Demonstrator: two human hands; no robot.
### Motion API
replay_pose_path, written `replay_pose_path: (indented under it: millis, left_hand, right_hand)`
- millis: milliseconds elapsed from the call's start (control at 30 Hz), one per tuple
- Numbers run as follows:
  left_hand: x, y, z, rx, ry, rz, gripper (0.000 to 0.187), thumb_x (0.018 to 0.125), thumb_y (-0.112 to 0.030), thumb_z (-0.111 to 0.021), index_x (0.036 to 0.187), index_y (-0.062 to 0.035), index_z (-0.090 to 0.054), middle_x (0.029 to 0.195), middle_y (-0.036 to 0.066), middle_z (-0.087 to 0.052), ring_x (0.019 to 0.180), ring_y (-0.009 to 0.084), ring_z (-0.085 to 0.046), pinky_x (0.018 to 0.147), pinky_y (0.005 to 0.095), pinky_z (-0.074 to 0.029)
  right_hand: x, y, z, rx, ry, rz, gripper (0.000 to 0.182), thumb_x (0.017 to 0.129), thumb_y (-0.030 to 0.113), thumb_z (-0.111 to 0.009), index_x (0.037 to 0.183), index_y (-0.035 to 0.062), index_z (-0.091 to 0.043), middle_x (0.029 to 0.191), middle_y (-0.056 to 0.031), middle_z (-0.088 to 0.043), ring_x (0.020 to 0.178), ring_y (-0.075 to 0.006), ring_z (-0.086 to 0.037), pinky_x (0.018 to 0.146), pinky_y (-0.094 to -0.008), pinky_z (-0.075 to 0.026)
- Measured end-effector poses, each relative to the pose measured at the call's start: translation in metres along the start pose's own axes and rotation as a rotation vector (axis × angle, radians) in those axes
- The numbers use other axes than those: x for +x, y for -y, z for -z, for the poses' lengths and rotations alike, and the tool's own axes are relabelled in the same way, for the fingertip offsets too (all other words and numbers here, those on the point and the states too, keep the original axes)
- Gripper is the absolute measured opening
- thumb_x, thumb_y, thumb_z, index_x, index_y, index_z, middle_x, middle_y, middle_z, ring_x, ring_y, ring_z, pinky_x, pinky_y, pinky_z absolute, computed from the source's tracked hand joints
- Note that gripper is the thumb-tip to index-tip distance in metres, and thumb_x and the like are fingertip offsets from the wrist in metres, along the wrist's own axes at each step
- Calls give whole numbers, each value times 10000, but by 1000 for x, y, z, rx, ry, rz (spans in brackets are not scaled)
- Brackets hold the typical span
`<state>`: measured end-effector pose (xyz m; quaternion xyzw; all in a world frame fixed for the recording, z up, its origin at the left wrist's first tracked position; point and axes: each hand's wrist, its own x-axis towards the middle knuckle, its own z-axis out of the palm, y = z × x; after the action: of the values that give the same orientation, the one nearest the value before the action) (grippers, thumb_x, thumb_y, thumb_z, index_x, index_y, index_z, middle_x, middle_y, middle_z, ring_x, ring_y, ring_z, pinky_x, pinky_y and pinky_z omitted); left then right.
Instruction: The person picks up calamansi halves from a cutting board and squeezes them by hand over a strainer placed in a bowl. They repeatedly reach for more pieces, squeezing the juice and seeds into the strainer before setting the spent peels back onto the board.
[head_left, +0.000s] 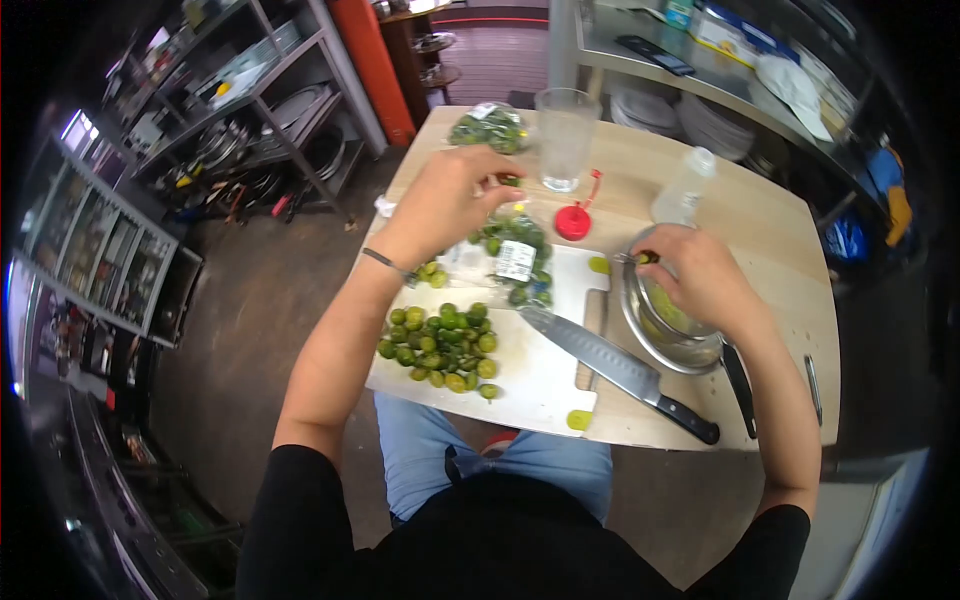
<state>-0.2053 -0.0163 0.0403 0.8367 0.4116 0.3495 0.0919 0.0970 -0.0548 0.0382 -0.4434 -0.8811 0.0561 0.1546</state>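
Over the pot (690,356), yellow-green content (667,305) already inside, the right hand (688,268) pinches a lime (648,257), while the left hand (453,196) pinches something green (511,181) and many limes (440,342) lie on the board (540,385).

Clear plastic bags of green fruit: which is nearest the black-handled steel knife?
The near bag, beside the knife; the far bag lies by the tall clear glass.

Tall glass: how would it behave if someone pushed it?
The tall glass would probably tip if pushed near its rim, since its base is narrower. Its clear, smooth walls suggest it is stiff, and probably breakable if it fell.
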Motion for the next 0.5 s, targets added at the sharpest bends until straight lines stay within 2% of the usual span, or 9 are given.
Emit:
replay_pose_path:
  millis: [67, 100, 133, 233, 333, 367, 433, 500]
  left_hand:
    - [-24, 32, 23, 67, 1, 125, 232, 785, -122, -766, 986, -14, -721, 850, 128, -703, 691, 203, -625, 670, 317, -511]
    - [-37, 46, 30, 105, 20, 169, 232, 782, -124, -769, 980, -12, -721, 849, 131, -703, 698, 210, -631, 674, 323, -513]
    - [-50, 59, 33, 140, 41, 214, 232, 779, -126, -772, 974, -10, -721, 848, 134, -703, 706, 217, -637, 678, 330, -514]
    - [-84, 86, 33, 138, 120, 244, 223, 774, -129, -775, 954, -8, -722, 850, 142, -703, 728, 233, -651, 689, 344, -518]
    - [-105, 93, 33, 69, 141, 315, 218, 770, -133, -775, 945, -14, -725, 846, 144, -701, 750, 249, -662, 707, 351, -521]
    - [-110, 94, 35, 82, 136, 318, 218, 768, -172, -752, 948, -48, -734, 855, 138, -704, 784, 311, -668, 742, 389, -525]
    - [-121, 102, 30, 90, 136, 347, 226, 770, -176, -752, 957, -52, -733, 854, 132, -704, 786, 308, -668, 744, 391, -525]
    - [-131, 108, 24, 96, 138, 370, 233, 771, -180, -752, 967, -55, -733, 853, 125, -705, 788, 304, -667, 746, 393, -524]
  right_hand:
    - [28, 26, -16, 41, 75, 88, 174, 832, 134, -679, 978, 39, -664, 959, -140, -673, 896, -343, -639, 788, -435, -501]
    - [44, 30, -34, 10, 67, 152, 188, 841, 161, -675, 991, 48, -663, 954, -129, -675, 906, -337, -638, 794, -436, -506]
    - [61, 47, -40, 8, 156, 151, 210, 853, 194, -669, 1010, 56, -662, 961, -120, -678, 918, -332, -638, 798, -436, -508]
    - [110, 78, -88, 3, 207, 273, 224, 860, 214, -667, 1037, 76, -673, 993, -116, -686, 934, -322, -646, 804, -435, -517]
    - [145, 107, -121, -33, 269, 266, 249, 868, 218, -665, 1078, 85, -679, 981, -120, -694, 918, -324, -655, 797, -432, -525]
    - [150, 112, -124, -35, 279, 271, 249, 868, 218, -665, 1078, 85, -679, 981, -120, -694, 918, -324, -655, 797, -432, -525]
    - [156, 121, -128, -30, 309, 156, 255, 875, 211, -660, 1094, 84, -689, 962, -126, -703, 902, -327, -663, 786, -431, -530]
    - [148, 118, -114, 3, 304, 185, 254, 873, 203, -659, 1094, 82, -694, 954, -127, -706, 900, -325, -666, 787, -431, -531]
